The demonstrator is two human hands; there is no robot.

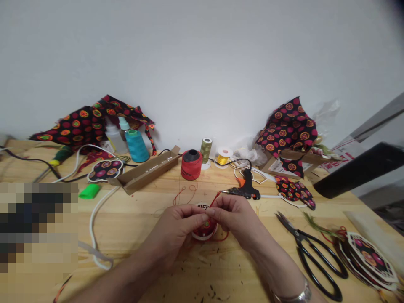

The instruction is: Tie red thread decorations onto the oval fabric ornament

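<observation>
At the near middle of the table, a small round ornament (pixel 204 231) shows patterned dark-red fabric inside a pale rim. My left hand (pixel 179 225) is closed at its upper left edge, thumb and fingers pinching it. Across from it, my right hand (pixel 236 216) pinches a red cord (pixel 217 195) against the ornament's top right; the fingertips of both hands almost meet. The cord's end sticks up above my right fingers, and more of it loops out below on the right. My fingers hide part of the ornament's top and the exact grip.
Behind my hands stand a red thread cone (pixel 191 166), a green spool (pixel 206 151) and a teal cone (pixel 137 146). A black glue gun (pixel 246 187) lies beyond my right hand. Black scissors (pixel 311 248) and stacked fabric ornaments (pixel 368 256) lie right. A white cable (pixel 93 223) curves at left.
</observation>
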